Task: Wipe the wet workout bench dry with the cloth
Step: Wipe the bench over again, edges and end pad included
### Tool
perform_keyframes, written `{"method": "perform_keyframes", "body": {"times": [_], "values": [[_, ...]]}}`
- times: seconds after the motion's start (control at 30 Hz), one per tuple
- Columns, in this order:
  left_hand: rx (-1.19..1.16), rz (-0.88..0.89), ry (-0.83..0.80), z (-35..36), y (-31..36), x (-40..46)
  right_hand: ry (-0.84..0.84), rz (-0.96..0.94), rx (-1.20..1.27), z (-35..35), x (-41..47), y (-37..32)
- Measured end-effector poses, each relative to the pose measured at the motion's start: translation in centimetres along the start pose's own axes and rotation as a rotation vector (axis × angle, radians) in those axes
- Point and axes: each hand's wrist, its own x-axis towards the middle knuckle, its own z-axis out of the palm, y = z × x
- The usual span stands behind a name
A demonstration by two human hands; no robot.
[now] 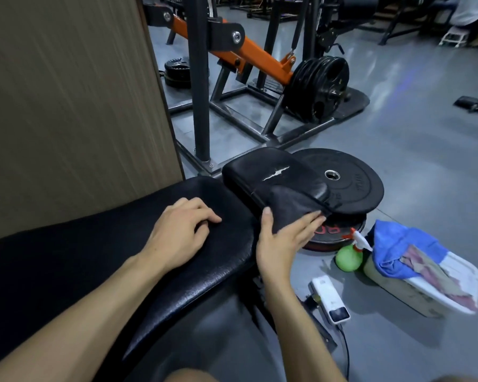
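Observation:
The black padded workout bench [100, 252] runs from lower left toward the centre, with a smaller torn seat pad [262, 168] at its far end. A dark grey cloth [293, 205] lies over the near part of that seat pad. My right hand [280, 241] presses flat on the cloth, thumb up at its left edge, fingers spread toward the right. My left hand [180, 232] rests on the main pad with its fingers curled, holding nothing.
Black weight plates [353, 183] are stacked on the floor just right of the seat pad. A green spray bottle [348, 257], a tub of rags [422, 274] and a white device [330, 299] sit on the floor. A wood panel [66, 106] stands left, a plate-loaded machine [260, 62] behind.

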Motion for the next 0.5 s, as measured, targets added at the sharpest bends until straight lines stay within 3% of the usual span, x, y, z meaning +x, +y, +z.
{"method": "perform_keyframes", "body": {"times": [0.13, 0.3, 0.37, 0.5], "values": [[-0.071, -0.011, 0.03, 0.5, -0.8, -0.6, 0.107, 0.027, -0.021, 0.8, 2.7, 0.6], [-0.06, 0.008, -0.044, 0.0, -1.1, -1.6, 0.063, 0.105, -0.106, 0.3, 3.3, -0.6], [-0.042, 0.002, -0.073, 0.0, -1.0, -2.1, 0.016, -0.015, -0.308, -0.7, 2.7, -1.4], [-0.029, -0.01, -0.131, -0.2, -0.9, -2.6, -0.101, -0.498, -0.579, -1.6, 1.7, -3.8]]}}
